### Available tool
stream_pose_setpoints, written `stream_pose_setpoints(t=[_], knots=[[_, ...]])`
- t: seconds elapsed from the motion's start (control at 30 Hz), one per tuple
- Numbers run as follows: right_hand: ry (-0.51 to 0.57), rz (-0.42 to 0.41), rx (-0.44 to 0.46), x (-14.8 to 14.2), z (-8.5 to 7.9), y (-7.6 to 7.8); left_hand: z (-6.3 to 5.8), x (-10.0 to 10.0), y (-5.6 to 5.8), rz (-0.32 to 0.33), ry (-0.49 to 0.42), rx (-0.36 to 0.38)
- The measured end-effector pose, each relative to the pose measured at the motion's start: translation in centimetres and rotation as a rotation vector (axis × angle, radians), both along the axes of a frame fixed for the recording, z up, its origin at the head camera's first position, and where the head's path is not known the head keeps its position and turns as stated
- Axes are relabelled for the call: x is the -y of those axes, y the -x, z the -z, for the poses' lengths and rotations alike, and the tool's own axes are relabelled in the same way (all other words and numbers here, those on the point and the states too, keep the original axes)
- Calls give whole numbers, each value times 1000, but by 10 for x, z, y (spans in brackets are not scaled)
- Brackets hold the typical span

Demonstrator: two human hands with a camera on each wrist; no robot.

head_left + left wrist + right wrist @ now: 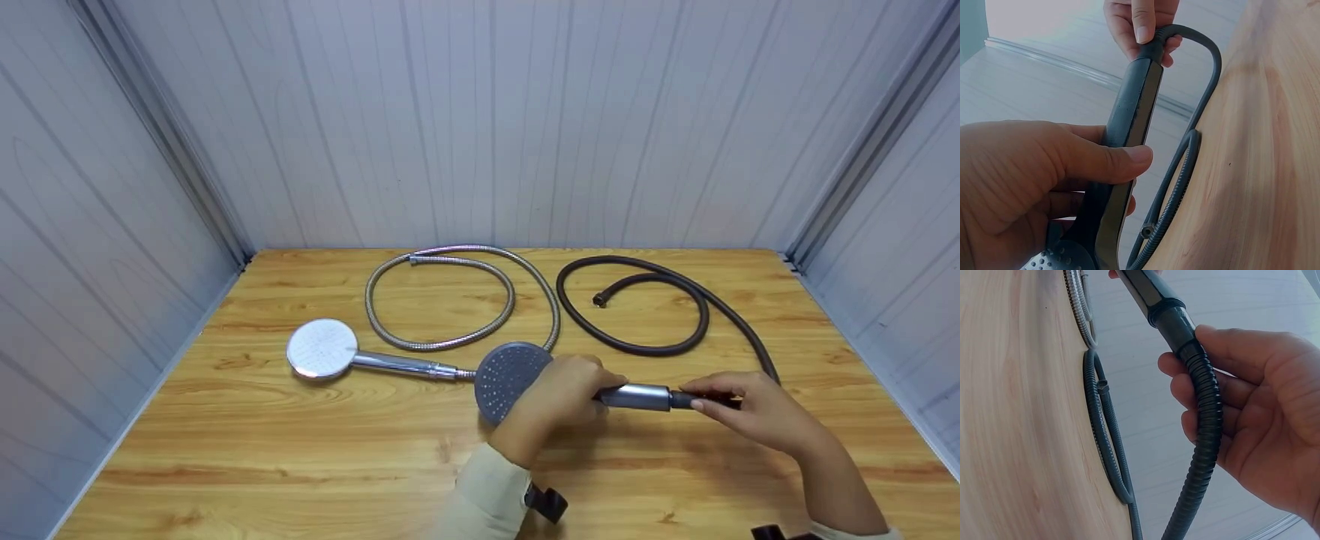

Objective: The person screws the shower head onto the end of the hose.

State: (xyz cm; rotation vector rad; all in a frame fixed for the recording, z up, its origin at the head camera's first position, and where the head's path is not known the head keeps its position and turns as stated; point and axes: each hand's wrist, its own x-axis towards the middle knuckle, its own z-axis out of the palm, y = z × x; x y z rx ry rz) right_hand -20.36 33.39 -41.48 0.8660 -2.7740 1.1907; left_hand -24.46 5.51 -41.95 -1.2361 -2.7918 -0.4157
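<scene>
My left hand (562,386) grips the handle of a dark grey shower head (510,379), thumb laid across it in the left wrist view. The spray face, dotted with nozzles, is partly hidden behind that hand in the head view. At the handle's lower end, my right hand (757,412) pinches the connector (1176,329) of a black ribbed shower hose (1202,433) between thumb and fingers. Connector and handle end meet in line. From there the hose (637,349) bends back and lies coiled on the table, its other end fitting (599,300) inside the coil.
A chrome shower head (322,349) with a white face lies at the left, joined to a silver metal hose (435,346) looped behind it. Pale panel walls (487,127) enclose the wooden table (300,465) at the back and both sides.
</scene>
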Motion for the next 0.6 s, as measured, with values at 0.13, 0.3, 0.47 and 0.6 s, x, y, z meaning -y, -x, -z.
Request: stream_pose_setpoints(t=[0.13,0.3,0.47,0.6], knots=[[-9,-5,5,0,0,0,0,1,0,7,-3,-7],[10,-9,6,0,0,0,0,2,-1,21,-9,-44],[18,-2,6,1,0,0,-1,2,-1,27,-14,-55],[3,10,19,1,0,0,-1,2,-1,24,-14,-41]])
